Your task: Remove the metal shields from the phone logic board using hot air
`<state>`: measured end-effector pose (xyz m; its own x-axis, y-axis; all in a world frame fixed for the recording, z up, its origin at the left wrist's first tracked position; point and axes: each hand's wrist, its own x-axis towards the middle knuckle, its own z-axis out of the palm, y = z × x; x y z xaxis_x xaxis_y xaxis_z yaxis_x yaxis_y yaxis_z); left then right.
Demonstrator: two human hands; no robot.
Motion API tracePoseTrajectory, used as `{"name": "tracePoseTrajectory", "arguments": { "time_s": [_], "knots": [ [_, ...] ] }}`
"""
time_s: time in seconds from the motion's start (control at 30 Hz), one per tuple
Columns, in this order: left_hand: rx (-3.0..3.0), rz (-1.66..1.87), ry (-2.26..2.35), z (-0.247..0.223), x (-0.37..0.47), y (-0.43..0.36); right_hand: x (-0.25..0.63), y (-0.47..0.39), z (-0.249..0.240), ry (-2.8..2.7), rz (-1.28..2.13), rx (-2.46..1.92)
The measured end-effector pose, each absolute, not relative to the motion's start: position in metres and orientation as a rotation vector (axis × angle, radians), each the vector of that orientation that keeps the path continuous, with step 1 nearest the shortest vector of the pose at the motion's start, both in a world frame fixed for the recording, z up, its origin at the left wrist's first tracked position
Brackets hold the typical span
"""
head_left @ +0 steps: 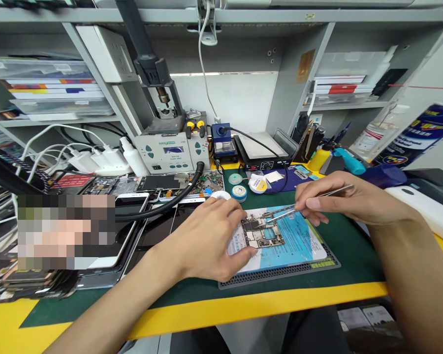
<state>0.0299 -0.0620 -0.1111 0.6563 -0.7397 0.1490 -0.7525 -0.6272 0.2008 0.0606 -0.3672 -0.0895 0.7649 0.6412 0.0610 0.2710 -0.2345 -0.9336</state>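
Observation:
A phone circuit board (266,242) with a square opening lies on a blue-and-white printed sheet (299,241). My left hand (214,236) rests at the board's left side, fingers curled at its upper left and thumb against its lower left corner, steadying it. Metal tweezers (285,213) are pinched between the thumb and fingers of my right hand (327,199). Their tips reach down over the upper part of the board. Whether the tips grip anything is too small to tell.
A dark honeycomb-edged mat (280,277) lies beneath the sheet. Behind stand a hot-air station (170,153), a heating plate (262,150) and solder reels (238,192). Phones (133,199) and a black hose (162,209) are at left; a spray can (415,132) stands right.

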Motion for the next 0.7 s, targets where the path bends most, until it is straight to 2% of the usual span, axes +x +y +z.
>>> {"name": "tracePoseTrajectory", "arguments": {
  "time_s": [0.7],
  "knots": [
    [2.627,0.077,-1.211,-0.1117,0.031,-0.0625,0.06,-0.3771,-0.0848,-0.778,0.433,-1.851]
  ]
}}
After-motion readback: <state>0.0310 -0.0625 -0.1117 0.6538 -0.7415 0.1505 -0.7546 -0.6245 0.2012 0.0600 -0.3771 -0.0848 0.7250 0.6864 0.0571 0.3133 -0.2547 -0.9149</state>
